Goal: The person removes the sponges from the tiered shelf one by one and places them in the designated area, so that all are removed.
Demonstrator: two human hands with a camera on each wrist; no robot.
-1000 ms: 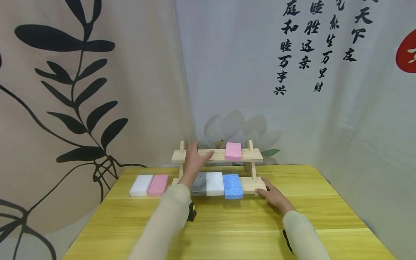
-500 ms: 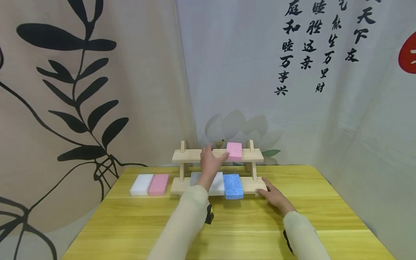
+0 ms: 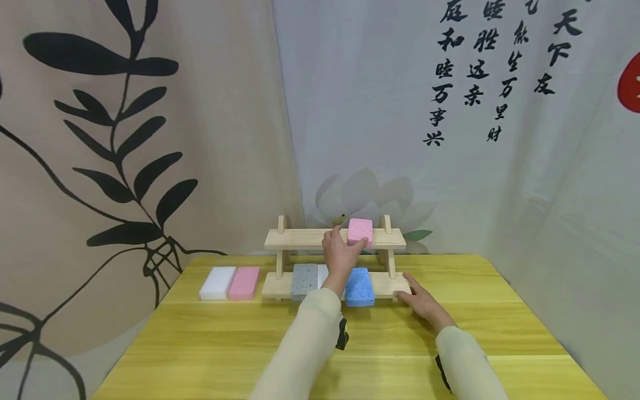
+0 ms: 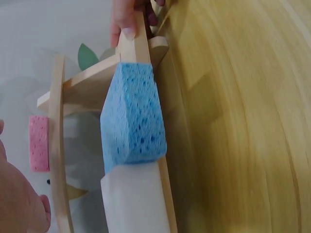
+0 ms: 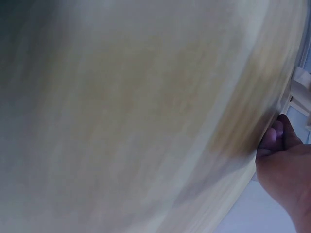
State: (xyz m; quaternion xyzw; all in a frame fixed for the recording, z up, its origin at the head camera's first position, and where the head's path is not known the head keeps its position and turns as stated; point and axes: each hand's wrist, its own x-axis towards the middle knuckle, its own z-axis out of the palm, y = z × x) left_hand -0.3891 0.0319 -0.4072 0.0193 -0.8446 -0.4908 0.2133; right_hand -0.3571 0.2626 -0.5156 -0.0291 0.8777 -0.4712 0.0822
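Observation:
A two-tier wooden rack [image 3: 295, 239] holds a pink sponge [image 3: 360, 228] [image 4: 39, 143] on its upper shelf. My left hand [image 3: 341, 260] [image 4: 19, 199] is at that sponge's left side, fingers spread and thumb in front of its lower edge; contact is unclear. On the lower shelf lie a grey sponge [image 3: 304, 281], a white sponge [image 3: 323, 274] [image 4: 135, 199] partly hidden by my left hand, and a blue sponge [image 3: 360, 288] [image 4: 136, 116]. My right hand [image 3: 426, 304] [image 4: 127, 22] [image 5: 286, 167] grips the lower shelf's right end, thumb on top.
Left of the rack, a white sponge [image 3: 217, 283] and a pink one [image 3: 244, 283] lie side by side on the wooden table [image 3: 390, 344]. Behind stands a cloth backdrop [image 3: 360, 128] with printed leaves and characters.
My left hand has moved right along the upper shelf to the pink sponge, uncovering the grey sponge and partly covering the white one. My right hand has stayed on the rack.

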